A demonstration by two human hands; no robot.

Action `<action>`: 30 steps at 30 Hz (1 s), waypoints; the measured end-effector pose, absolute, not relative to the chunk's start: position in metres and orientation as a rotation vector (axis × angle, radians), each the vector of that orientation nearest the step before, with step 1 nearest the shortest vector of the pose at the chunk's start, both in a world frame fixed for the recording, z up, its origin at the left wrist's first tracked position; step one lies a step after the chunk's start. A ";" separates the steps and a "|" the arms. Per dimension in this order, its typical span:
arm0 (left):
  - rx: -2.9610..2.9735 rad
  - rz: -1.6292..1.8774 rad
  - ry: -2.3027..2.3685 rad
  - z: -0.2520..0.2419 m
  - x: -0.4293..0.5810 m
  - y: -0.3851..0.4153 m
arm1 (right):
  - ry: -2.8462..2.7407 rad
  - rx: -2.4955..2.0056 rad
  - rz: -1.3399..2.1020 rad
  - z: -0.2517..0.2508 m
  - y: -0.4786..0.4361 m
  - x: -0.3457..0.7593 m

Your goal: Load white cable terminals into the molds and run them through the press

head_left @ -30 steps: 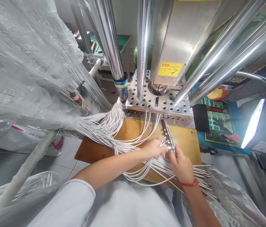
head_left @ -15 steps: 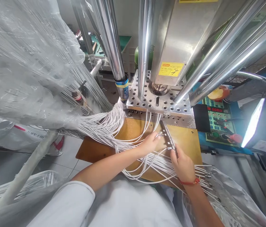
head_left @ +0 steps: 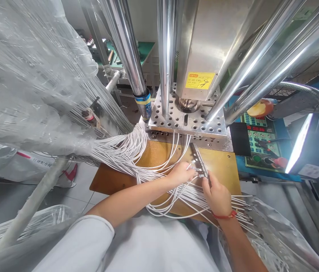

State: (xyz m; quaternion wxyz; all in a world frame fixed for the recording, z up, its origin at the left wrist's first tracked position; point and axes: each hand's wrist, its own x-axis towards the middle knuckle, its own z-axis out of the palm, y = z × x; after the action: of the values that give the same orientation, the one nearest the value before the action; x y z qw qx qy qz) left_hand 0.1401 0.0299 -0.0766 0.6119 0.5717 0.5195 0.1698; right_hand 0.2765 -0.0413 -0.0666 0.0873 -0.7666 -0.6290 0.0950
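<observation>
Currently the left hand (head_left: 180,174) has its fingers (head_left: 190,175) pinched shut on the end of one white wire (head_left: 189,165), right at the left edge of the strip (head_left: 197,160). The right hand (head_left: 217,196) has its fingers closed around the near end of the same strip; a red band (head_left: 224,216) sits on that wrist.

The strip is a narrow slotted metal bar. It lies on the brass-coloured surface (head_left: 221,166) and runs from the right hand up toward the press. Several wires already loop from the strip's left side back toward the machine.

A thick bundle (head_left: 119,151) of white wires crosses the surface from the left, passes under both hands and fans out to the right.

Behind the surface sits a perforated steel plate (head_left: 187,122). Polished columns (head_left: 166,56) rise from it, and a yellow label (head_left: 199,80) marks the press housing above.

A control panel (head_left: 258,139) stands to the right. Clear plastic bags (head_left: 29,75) holding more wires fill the left side.
</observation>
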 end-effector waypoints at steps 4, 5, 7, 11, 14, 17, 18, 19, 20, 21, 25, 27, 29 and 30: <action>1.314 0.386 1.227 -0.074 0.140 0.028 | -1.872 -2.305 0.270 -0.068 -0.041 0.277; 1.311 0.382 1.226 -0.073 0.140 0.027 | -1.873 -2.308 0.268 -0.068 -0.041 0.277; 1.300 0.364 1.217 -0.070 0.141 0.026 | -1.874 -2.310 0.257 -0.067 -0.041 0.276; 1.263 0.323 1.171 -0.065 0.141 0.023 | -1.895 -2.296 0.227 -0.065 -0.041 0.273; 1.226 0.311 1.166 -0.065 0.141 0.022 | -1.928 -2.275 0.163 -0.067 -0.043 0.273; 1.168 0.317 1.150 -0.066 0.140 0.025 | -1.995 -2.211 0.088 -0.071 -0.045 0.275; 1.136 0.310 1.136 -0.067 0.139 0.026 | -2.015 -2.182 0.077 -0.072 -0.045 0.276; 1.097 0.298 1.119 -0.067 0.138 0.028 | -2.029 -2.153 0.075 -0.073 -0.046 0.276; 1.057 0.280 1.099 -0.067 0.138 0.030 | -2.035 -2.128 0.075 -0.074 -0.046 0.277; 1.022 0.258 1.079 -0.067 0.137 0.031 | -2.033 -2.112 0.070 -0.074 -0.046 0.277; 1.044 0.210 1.093 -0.068 0.138 0.033 | -2.041 -2.089 -0.016 -0.076 -0.049 0.275; 1.133 0.209 1.148 -0.070 0.139 0.030 | -2.068 -2.069 -0.031 -0.076 -0.050 0.274; 1.216 0.182 1.163 -0.070 0.139 0.029 | -2.086 -2.056 -0.005 -0.074 -0.051 0.273; 1.261 0.166 1.148 -0.068 0.138 0.029 | -2.084 -2.061 0.022 -0.074 -0.051 0.273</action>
State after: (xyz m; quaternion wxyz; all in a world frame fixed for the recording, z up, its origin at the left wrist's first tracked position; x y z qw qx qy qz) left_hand 0.1377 0.0293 -0.0683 0.6549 0.5563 0.5063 0.0730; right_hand 0.2732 -0.0513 -0.0735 0.1051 -0.6991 -0.7072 0.0074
